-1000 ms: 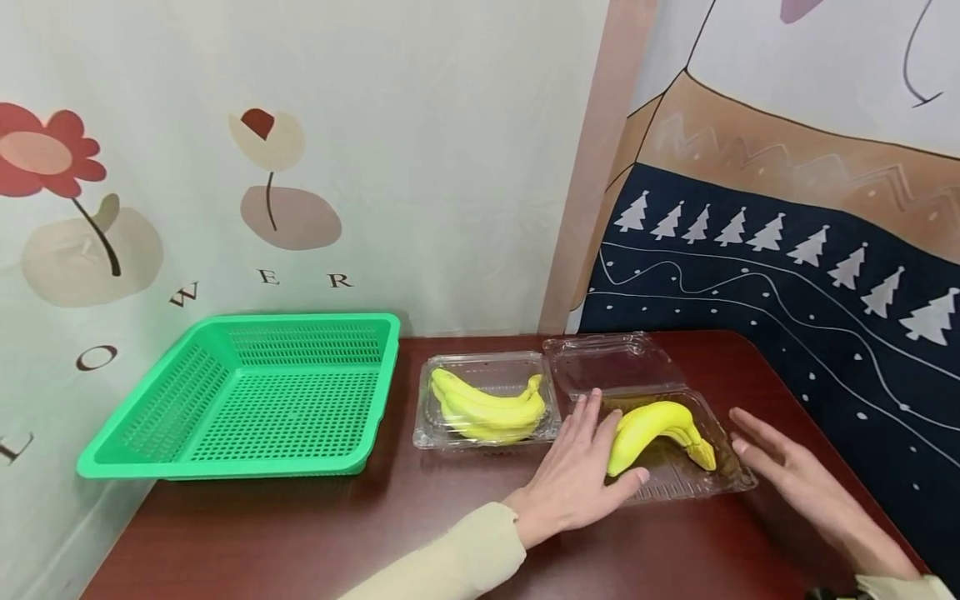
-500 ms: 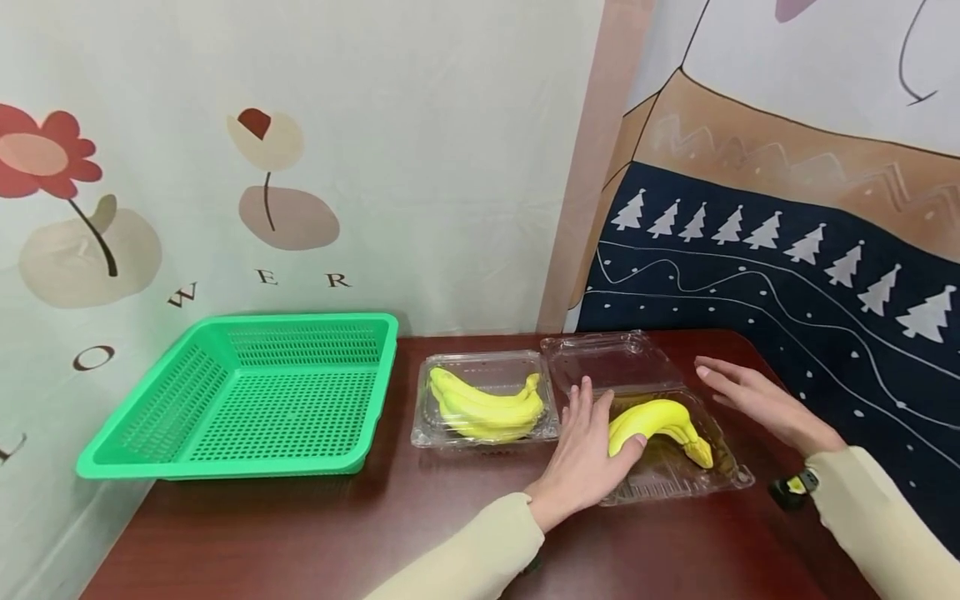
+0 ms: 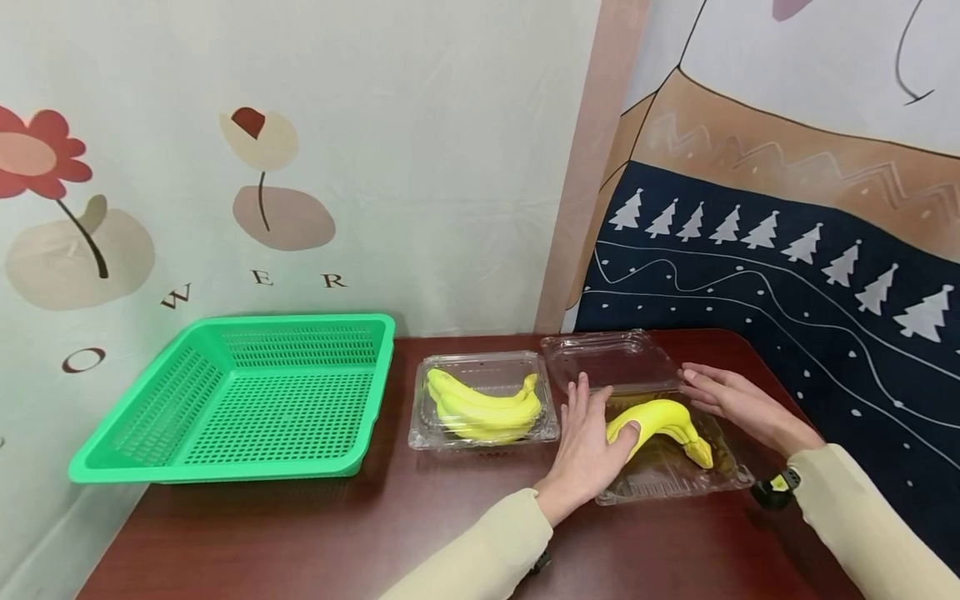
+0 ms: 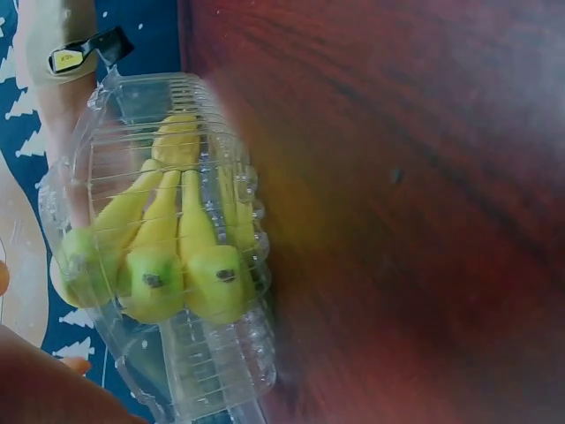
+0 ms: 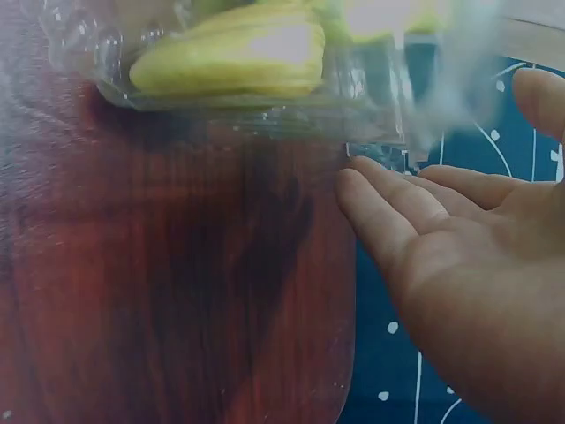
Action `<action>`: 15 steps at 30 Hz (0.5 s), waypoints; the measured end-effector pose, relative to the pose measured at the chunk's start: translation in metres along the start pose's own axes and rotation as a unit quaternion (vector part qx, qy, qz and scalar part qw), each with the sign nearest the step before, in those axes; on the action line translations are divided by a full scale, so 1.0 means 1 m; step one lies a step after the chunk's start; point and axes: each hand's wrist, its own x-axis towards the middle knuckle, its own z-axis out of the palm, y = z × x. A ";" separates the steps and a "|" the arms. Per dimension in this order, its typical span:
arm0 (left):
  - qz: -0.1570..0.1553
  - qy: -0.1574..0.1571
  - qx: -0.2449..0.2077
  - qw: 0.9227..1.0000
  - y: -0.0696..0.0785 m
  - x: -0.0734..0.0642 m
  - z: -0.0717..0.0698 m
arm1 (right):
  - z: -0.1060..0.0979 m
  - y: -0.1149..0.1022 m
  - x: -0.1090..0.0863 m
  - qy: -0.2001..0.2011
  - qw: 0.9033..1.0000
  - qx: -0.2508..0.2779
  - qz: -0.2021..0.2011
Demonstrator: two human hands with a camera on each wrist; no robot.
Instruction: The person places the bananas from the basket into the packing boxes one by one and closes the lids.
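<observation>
A bunch of yellow bananas (image 3: 660, 421) lies in the base of a clear plastic clamshell box (image 3: 660, 487), whose lid (image 3: 607, 358) is folded back flat behind it. My left hand (image 3: 588, 446) is at the box's left side, fingers extended, with the thumb over the bananas' left end. On the other side, my right hand (image 3: 738, 406) has its straight fingers by the back right corner, near the lid's fold. In the right wrist view the right hand (image 5: 468, 238) shows its palm, fingertips near the box edge. Several banana tips (image 4: 185, 274) show through the clear wall in the left wrist view.
Just left of the open box stands a second clear box (image 3: 551, 429), shut, with another banana bunch (image 3: 487, 412) inside. A green slotted plastic basket (image 3: 360, 467) stands further left on the dark red table (image 3: 337, 533). Printed curtains (image 3: 450, 167) rise behind the table.
My right hand has moved forward and left from the box's right side toward its back corner. My left hand has shifted only slightly, and the bananas have stayed in place.
</observation>
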 end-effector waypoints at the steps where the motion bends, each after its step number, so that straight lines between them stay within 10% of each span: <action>1: 0.003 0.001 -0.005 1.000 0.000 -0.001 0.001 | -0.001 0.001 -0.002 0.003 1.000 0.004 0.002; 15: -0.067 0.082 -0.094 0.990 -0.005 0.008 0.014 | 0.002 0.008 -0.007 0.016 1.000 0.009 0.020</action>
